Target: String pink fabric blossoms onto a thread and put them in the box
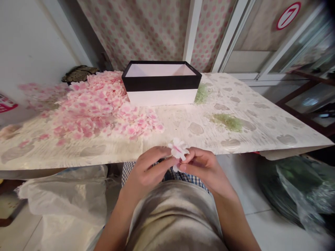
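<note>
Between my two hands, just in front of the table's near edge, is a small artificial flower (179, 149) with white petals and a pink centre. My left hand (149, 169) pinches it from the left, fingers closed. From the right, the thumb and fingers of my right hand (202, 166) are closed on it too. Part of a second pale blossom shows below, between the fingers. On the table to the left lies a large heap of pink and white flower heads (89, 108). The stem, if any, is hidden by my fingers.
A white box with a black rim (162, 96) stands at the back of the patterned tablecloth (188, 139). Thin green strands (227, 122) lie to its right. White plastic sheeting (68, 195) hangs below left; a dark green bundle (288, 188) sits below right.
</note>
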Demonstrator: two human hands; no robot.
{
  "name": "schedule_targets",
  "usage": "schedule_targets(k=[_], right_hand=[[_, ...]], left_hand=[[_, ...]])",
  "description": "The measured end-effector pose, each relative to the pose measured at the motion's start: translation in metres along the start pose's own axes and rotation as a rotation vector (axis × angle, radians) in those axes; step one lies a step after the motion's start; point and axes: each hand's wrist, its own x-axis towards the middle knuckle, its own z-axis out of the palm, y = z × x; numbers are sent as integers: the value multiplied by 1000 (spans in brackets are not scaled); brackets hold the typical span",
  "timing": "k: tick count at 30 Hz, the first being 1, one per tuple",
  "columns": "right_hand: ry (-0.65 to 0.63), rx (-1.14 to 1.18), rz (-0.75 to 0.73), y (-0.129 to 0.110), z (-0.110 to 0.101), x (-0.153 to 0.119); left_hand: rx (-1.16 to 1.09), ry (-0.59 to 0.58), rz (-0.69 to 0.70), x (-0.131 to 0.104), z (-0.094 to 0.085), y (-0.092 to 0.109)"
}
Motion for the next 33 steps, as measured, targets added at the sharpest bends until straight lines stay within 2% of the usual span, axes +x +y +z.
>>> schedule_targets(k=[4, 9, 11, 14, 16, 18, 21, 23, 27, 33], right_hand=[[-13, -67, -28, -1, 3, -1], [-24, -206, -57, -3, 0, 0], [-26, -287, -58, -3, -6, 1], [-10, -314, -79, 0, -18, 2], [-10, -257, -85, 3, -23, 3], [-28, -222, -58, 5, -24, 3], [-50, -201, -3, 7, -22, 4], [-62, -182, 12, 7, -21, 4], [-75, -147, -21, 7, -19, 4], [4, -166, -92, 10, -20, 7]], left_hand=[[-30, 21, 13, 1, 3, 4], [27, 1, 112, 7, 4, 6], [158, -8, 23, 9, 0, -2], [390, -20, -209, 10, -10, -24], [456, -119, -257, 14, -14, -41], [468, -277, -290, 21, -15, -55], [481, -497, -348, 34, -9, -69], [487, -571, -342, 40, -3, -74], [511, -575, -311, 43, 5, -77], [554, -452, -310, 38, 4, -74]])
